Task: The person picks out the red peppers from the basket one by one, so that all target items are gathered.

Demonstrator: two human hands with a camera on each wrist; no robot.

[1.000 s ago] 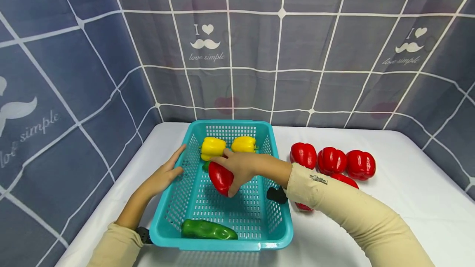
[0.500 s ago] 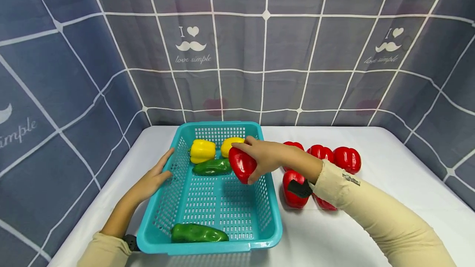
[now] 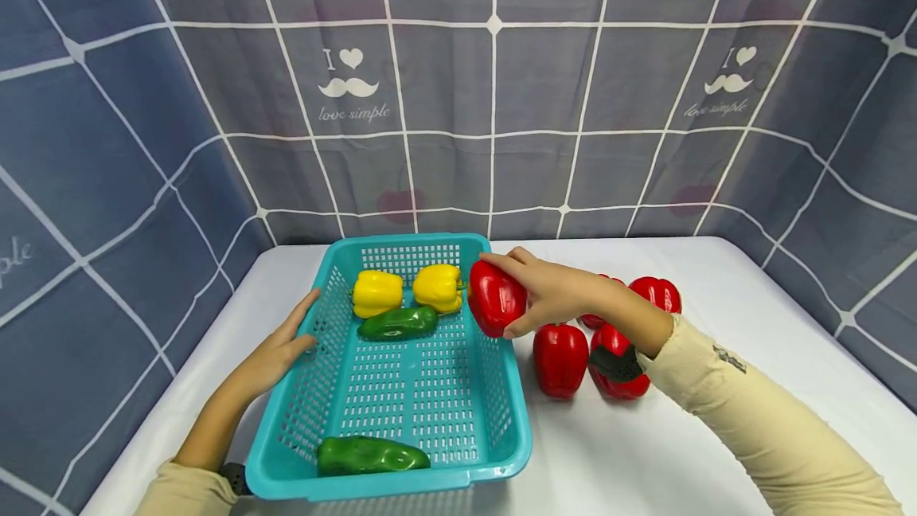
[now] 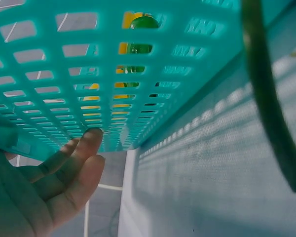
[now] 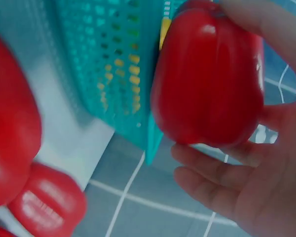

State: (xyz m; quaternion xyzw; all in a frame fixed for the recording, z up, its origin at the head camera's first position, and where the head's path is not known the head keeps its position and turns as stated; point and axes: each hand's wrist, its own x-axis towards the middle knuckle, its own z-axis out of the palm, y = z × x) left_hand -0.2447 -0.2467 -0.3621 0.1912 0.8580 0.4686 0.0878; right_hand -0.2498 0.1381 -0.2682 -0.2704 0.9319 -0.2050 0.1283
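Observation:
My right hand (image 3: 555, 289) grips a red bell pepper (image 3: 496, 299) above the right rim of a turquoise basket (image 3: 517, 428). Close up in the right wrist view, the red bell pepper (image 5: 209, 79) hangs beside the basket's outer wall. My left hand (image 3: 271, 361) holds the basket's left rim; its fingers (image 4: 81, 155) lie along the outer wall in the left wrist view. Inside the basket are two yellow bell peppers (image 3: 377, 294) at the back, a long green pepper (image 3: 398, 323) in front of them and another long green pepper (image 3: 371, 455) near the front wall.
Several red bell peppers (image 3: 560, 361) are grouped on the white table (image 3: 573, 452) right of the basket, some partly hidden by the right arm. A grey checked curtain (image 3: 458, 173) stands behind the table and along both sides.
My right hand has carried the red bell pepper up and rightward, from inside the basket to over its right rim. The left hand stays on the left rim; the head view has shifted.

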